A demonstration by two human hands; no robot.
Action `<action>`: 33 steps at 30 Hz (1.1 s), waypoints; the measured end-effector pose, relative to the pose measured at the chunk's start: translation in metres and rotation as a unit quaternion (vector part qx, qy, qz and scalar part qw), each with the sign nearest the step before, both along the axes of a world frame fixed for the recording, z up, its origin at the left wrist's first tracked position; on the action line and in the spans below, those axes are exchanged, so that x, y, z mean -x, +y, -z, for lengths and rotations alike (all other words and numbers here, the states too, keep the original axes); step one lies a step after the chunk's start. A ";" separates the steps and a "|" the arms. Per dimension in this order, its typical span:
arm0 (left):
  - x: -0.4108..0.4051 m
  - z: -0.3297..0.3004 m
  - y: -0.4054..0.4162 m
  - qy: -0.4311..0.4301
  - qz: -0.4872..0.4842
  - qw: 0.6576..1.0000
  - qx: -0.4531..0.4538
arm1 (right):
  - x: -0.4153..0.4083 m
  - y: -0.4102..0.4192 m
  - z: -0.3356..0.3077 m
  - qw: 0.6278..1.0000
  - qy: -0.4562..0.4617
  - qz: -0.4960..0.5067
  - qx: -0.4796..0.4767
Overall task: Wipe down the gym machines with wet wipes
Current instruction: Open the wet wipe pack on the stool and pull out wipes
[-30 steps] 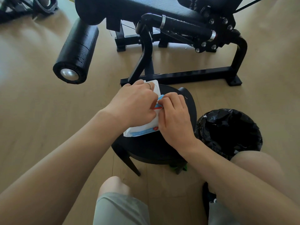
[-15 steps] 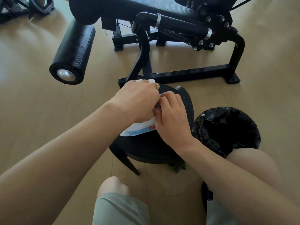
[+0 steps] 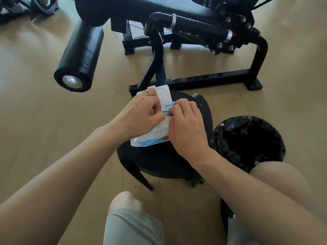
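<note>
A white and blue pack of wet wipes point(image 3: 155, 137) lies on a round black stool point(image 3: 164, 161). Its white flap point(image 3: 163, 95) is folded back toward the far side. My left hand point(image 3: 141, 115) is closed on the pack's left part, and a ring shows on one finger. My right hand point(image 3: 187, 124) pinches at the pack's opening by the blue and red strip. The black gym machine point(image 3: 194, 27) stands just beyond the stool, with a padded roller point(image 3: 79, 55) sticking out at the left.
A bin lined with a black bag point(image 3: 247, 140) stands right of the stool. My knees point(image 3: 125, 202) are below, on either side of it. More black equipment point(image 3: 26, 7) lies at the far left on the wooden floor.
The pack's white flap is now peeled back and visible past my left hand. Both hands stay on the pack, with the fingers shifted slightly.
</note>
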State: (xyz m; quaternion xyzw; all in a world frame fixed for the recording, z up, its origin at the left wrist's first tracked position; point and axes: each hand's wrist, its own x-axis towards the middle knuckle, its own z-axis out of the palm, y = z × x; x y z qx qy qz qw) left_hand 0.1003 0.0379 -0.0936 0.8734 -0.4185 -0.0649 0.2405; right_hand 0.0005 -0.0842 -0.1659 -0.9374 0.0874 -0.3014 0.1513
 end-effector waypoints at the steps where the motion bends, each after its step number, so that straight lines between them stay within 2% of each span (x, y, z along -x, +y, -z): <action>1: 0.000 0.001 0.001 0.007 -0.008 1.000 0.009 | 0.000 0.000 0.000 1.000 0.002 -0.002 -0.001; 4: -0.001 0.000 0.003 0.019 -0.008 1.000 0.018 | 0.001 0.000 0.001 1.000 0.001 -0.004 -0.002; 10: 0.000 -0.014 0.001 -0.078 0.081 0.985 -0.130 | 0.001 0.002 0.001 1.000 -0.011 -0.008 -0.017; 13: 0.002 -0.016 -0.005 -0.098 0.084 0.982 -0.140 | 0.001 0.003 -0.001 1.000 -0.018 -0.002 -0.018; 16: 0.000 -0.011 -0.003 0.013 0.046 0.997 -0.063 | 0.001 0.004 -0.002 1.000 -0.014 0.000 -0.010; 19: 0.005 -0.007 0.003 0.149 -0.032 0.988 -0.004 | 0.001 0.003 0.000 1.000 -0.005 0.001 0.003; 22: 0.007 -0.002 0.006 0.284 -0.096 0.951 0.074 | 0.000 0.001 0.002 1.000 0.005 0.008 0.001; 27: 0.006 -0.001 0.015 0.405 -0.111 0.888 0.188 | 0.000 0.000 0.003 1.000 0.029 0.009 0.003; 29: 0.005 -0.002 0.018 0.471 -0.117 0.836 0.257 | 0.000 0.000 0.002 0.999 0.034 0.009 0.002; 31: 0.002 -0.004 0.019 0.526 -0.130 0.768 0.342 | 0.000 0.001 0.002 0.999 0.037 0.011 -0.002; 33: -0.003 -0.012 0.018 0.540 -0.134 0.729 0.399 | 0.002 0.003 0.001 0.999 0.039 0.010 0.000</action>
